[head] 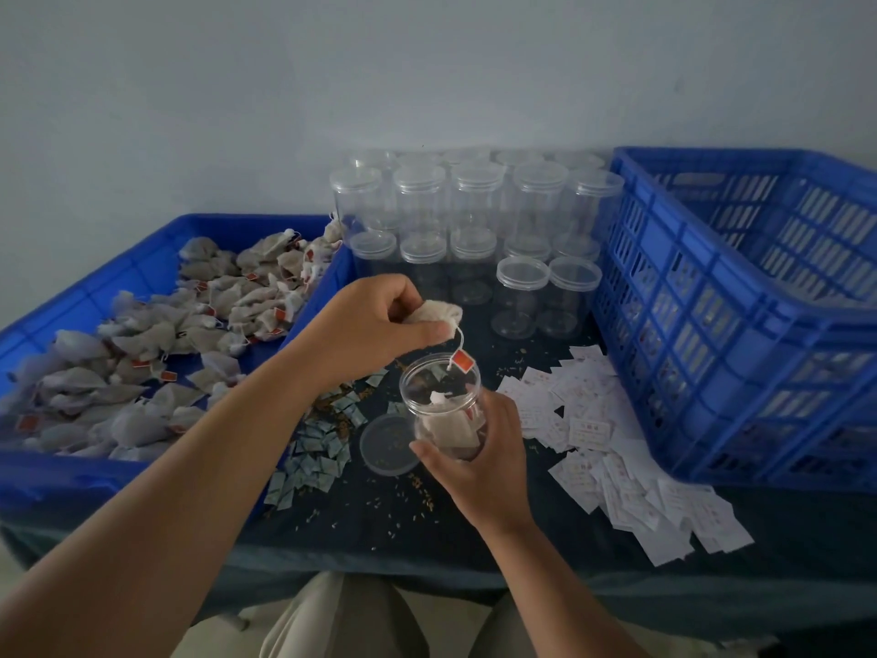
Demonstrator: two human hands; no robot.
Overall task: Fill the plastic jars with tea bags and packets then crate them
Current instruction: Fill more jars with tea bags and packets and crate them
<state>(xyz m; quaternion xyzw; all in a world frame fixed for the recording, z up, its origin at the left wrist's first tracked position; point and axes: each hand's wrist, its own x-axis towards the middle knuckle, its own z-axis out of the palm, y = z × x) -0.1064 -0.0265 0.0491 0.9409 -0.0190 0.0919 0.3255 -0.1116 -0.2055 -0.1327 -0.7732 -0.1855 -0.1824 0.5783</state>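
Note:
My right hand (479, 458) grips an open clear plastic jar (439, 396) just above the dark table; tea bags lie inside it. My left hand (375, 320) pinches a grey tea bag (439, 312) above the jar's mouth, its string and red tag (461, 360) dangling over the rim. The jar's lid (385, 446) lies flat on the table just left of the jar. A shallow blue tray (142, 273) on the left holds several loose tea bags (142, 334).
Several lidded empty jars (474, 216) stand stacked at the back centre. A tall blue slatted crate (740, 296) fills the right side. White packets (617, 448) are strewn before it, and small greenish sachets (318, 448) lie beside the tray. Tea crumbs dot the cloth.

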